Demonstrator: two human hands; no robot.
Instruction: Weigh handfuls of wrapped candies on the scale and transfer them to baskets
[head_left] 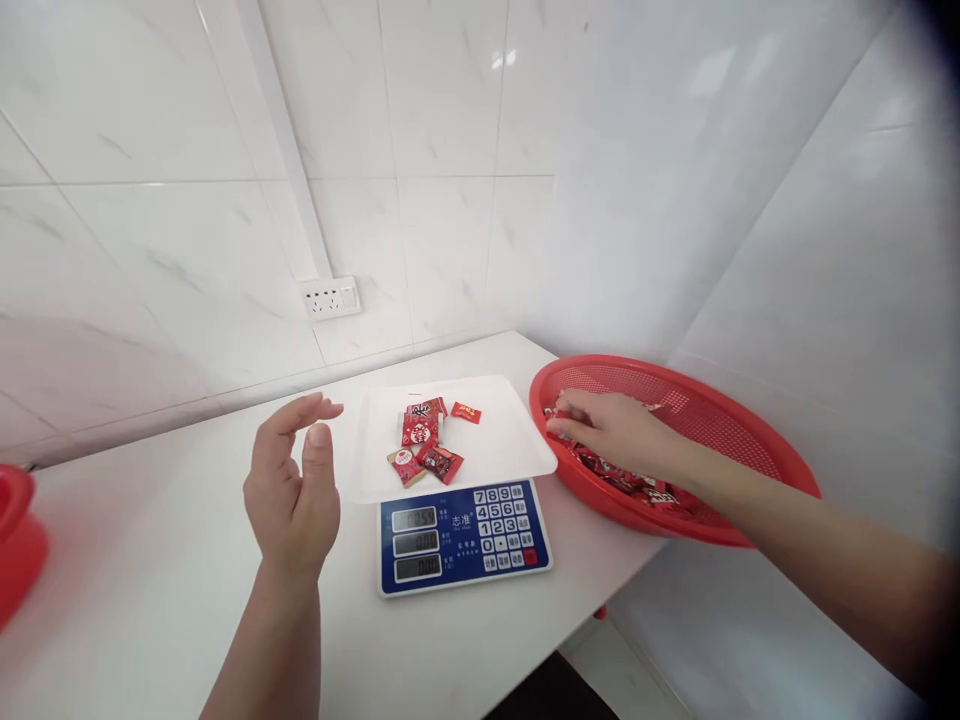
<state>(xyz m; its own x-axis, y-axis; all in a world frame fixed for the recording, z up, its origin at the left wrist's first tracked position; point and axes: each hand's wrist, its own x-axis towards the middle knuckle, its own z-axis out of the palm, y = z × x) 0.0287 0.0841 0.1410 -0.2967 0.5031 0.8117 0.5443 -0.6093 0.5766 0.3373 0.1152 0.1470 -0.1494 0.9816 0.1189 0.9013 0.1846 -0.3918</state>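
Note:
My left hand [292,485] is raised over the table, left of the white tray [499,455], with thumb and fingers apart and nothing in it. The tray rests on a blue and white digital scale [465,540]. Several small red snack packets [420,428] lie on it, one small orange-red packet [466,412] apart from the others. Inside the left part of a red perforated basket [720,425], my right hand [611,428] has its fingers drawn together over more red packets [660,495]. What lies between the fingertips is hard to tell; a bit of red shows there.
The white table [150,560] runs along a tiled wall with a socket [331,297]. Another red plastic container [16,540] is cut off at the left edge. The basket stands close to the right wall and reaches past the table's edge.

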